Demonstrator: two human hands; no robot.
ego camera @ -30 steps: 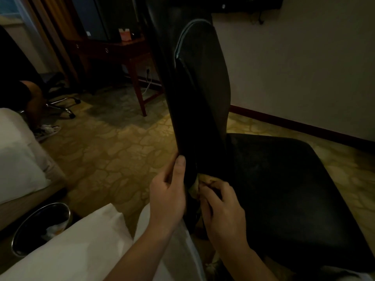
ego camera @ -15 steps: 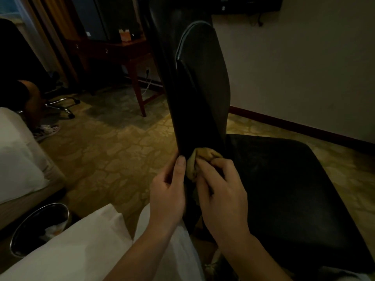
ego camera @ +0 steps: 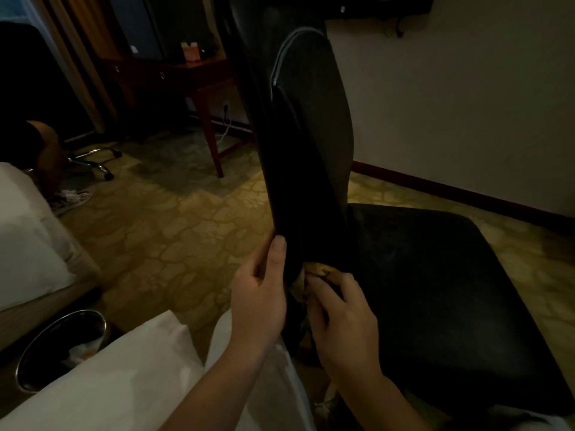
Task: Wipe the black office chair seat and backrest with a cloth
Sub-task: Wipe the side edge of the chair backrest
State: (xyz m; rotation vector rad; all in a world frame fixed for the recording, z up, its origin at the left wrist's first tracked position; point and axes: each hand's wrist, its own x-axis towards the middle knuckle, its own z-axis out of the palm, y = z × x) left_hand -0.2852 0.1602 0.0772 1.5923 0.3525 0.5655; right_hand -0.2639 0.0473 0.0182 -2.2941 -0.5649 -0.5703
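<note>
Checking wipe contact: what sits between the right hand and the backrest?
The cloth, yellowish and bunched, pinched by the right hand against the lower backrest; the head view shows it.

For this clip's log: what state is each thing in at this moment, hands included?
backrest: upright, its edge held by the left hand.
seat: level, not being wiped.
cloth: bunched up, pressed against the lower backrest.
left hand: grips the backrest's edge, thumb on the near face.
right hand: holds the cloth, fingers curled round it.
waste bin: upright, open, with rubbish inside.
</note>
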